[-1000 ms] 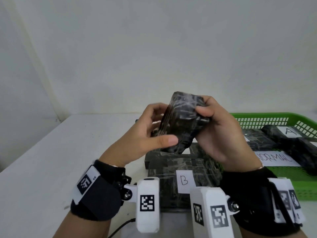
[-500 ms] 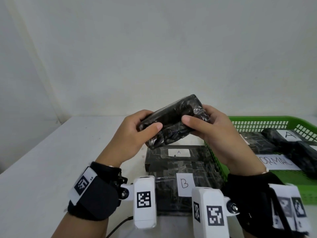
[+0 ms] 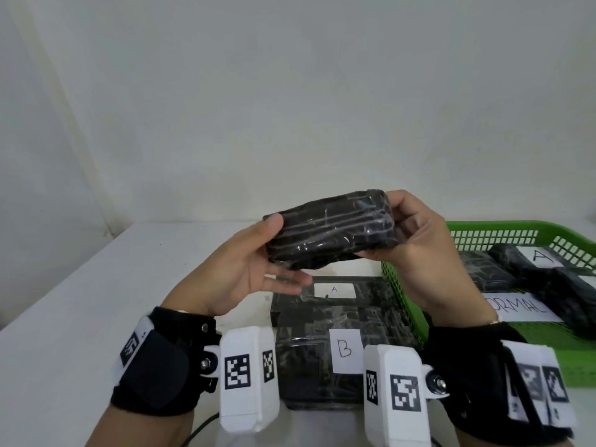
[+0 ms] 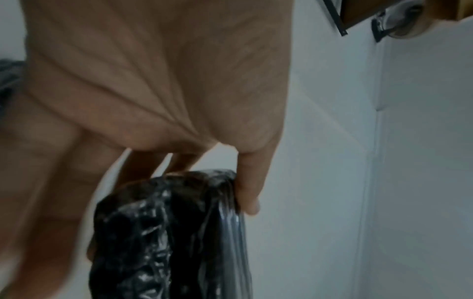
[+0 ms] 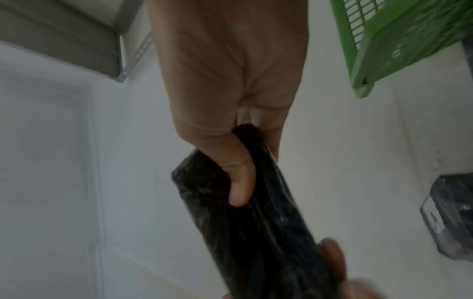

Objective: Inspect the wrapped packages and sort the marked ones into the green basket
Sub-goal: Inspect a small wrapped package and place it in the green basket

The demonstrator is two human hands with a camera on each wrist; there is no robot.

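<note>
Package [image 3: 330,229] now raised and level, left hand [image 3: 237,274] and right hand [image 3: 419,250] gripping its ends.

Two hands [image 3: 245,272], one green basket [image 3: 503,228], roughly six black wrapped packages [image 3: 329,229], four paper labels [image 3: 345,350]

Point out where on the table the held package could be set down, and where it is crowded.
Bare white table lies left of the B package and A package. Crowded: that stack under both hands, and the green basket, mostly filled with packages.
</note>
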